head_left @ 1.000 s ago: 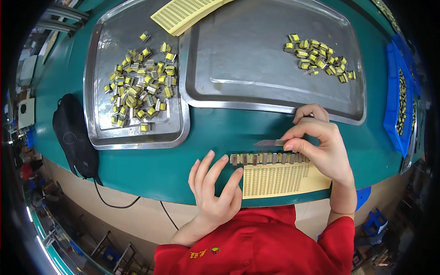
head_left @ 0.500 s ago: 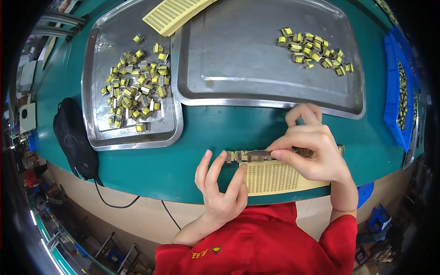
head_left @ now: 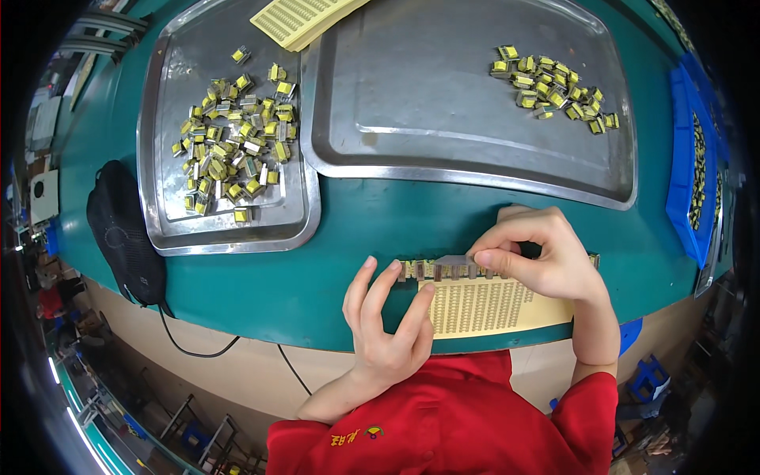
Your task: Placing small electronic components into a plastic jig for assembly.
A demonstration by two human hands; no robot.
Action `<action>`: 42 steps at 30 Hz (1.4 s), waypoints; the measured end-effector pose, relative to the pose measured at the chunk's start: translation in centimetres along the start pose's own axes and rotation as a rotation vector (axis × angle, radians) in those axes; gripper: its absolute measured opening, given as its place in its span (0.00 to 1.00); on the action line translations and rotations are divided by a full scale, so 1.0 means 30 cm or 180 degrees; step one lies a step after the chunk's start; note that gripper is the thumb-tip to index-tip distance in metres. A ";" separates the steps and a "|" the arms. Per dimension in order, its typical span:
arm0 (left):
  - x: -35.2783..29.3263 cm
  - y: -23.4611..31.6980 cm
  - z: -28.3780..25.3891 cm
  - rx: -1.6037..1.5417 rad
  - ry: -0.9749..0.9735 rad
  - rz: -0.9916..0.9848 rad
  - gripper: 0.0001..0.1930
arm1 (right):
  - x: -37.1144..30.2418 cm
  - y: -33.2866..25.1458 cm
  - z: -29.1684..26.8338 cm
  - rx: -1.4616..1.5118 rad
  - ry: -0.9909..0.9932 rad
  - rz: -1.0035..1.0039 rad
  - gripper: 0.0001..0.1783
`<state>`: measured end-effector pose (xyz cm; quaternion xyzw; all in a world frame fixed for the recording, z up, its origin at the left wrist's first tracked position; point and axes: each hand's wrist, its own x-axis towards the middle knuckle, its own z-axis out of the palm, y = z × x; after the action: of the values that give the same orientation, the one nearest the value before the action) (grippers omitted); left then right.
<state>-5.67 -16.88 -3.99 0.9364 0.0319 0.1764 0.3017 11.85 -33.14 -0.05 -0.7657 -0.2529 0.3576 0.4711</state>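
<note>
As a thin grey strip [head_left: 454,260] slants over the component row [head_left: 419,271], pinched by the right hand [head_left: 546,255], the left hand [head_left: 388,340] sits, fingers spread, at the row's left end. Below the row lies a yellow sheet [head_left: 479,307]; above it, green worktop [head_left: 404,218] stretches to metal trays [head_left: 412,95].

Bright, fairly even white light covers the green tabletop [head_left: 380,222], leaving pale glare along the rim and inner ridge of the wide metal tray [head_left: 443,150]. Glowing white strips [head_left: 53,369] shine at lower left, amid dim surroundings. The fisheye bows the tabletop's front edge and fades to black corners. The thin metal piece [head_left: 453,260] at the right hand [head_left: 550,253] looks softly blurred.
</note>
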 end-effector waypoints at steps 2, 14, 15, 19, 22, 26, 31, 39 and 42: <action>0.000 0.000 0.000 -0.0012 -0.0008 -0.0007 0.19 | 0.002 0.001 0.000 0.0032 -0.0042 0.0020 0.05; 0.004 -0.002 0.002 -0.0103 -0.0015 -0.0006 0.20 | 0.001 -0.008 0.004 0.0084 -0.0070 0.0217 0.05; 0.004 -0.002 0.003 -0.0109 -0.0020 -0.0004 0.20 | 0.001 -0.006 0.004 0.0066 -0.0059 0.0184 0.05; 0.004 -0.002 0.002 -0.0108 -0.0043 -0.0010 0.20 | 0.000 0.003 0.008 0.0002 -0.0037 0.0094 0.04; 0.001 -0.005 0.005 -0.0116 -0.0035 -0.0007 0.20 | 0.000 0.002 0.008 -0.0017 -0.0047 0.0111 0.04; 0.006 -0.002 0.000 -0.0096 -0.0050 -0.0003 0.20 | 0.000 -0.002 0.004 -0.0018 -0.0064 0.0080 0.04; 0.004 -0.003 0.003 -0.0088 -0.0055 -0.0007 0.19 | 0.001 0.003 0.005 -0.0037 -0.0066 0.0063 0.04; 0.005 -0.002 0.003 -0.0094 -0.0060 -0.0003 0.18 | 0.001 0.004 0.004 -0.0083 -0.0061 0.0033 0.04; 0.007 -0.001 0.003 -0.0083 -0.0058 0.0009 0.18 | 0.001 0.004 0.003 -0.0097 -0.0056 0.0020 0.04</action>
<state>-5.44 -16.87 -4.02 0.9340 0.0255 0.1687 0.3140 11.79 -33.13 -0.21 -0.7703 -0.2601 0.3619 0.4560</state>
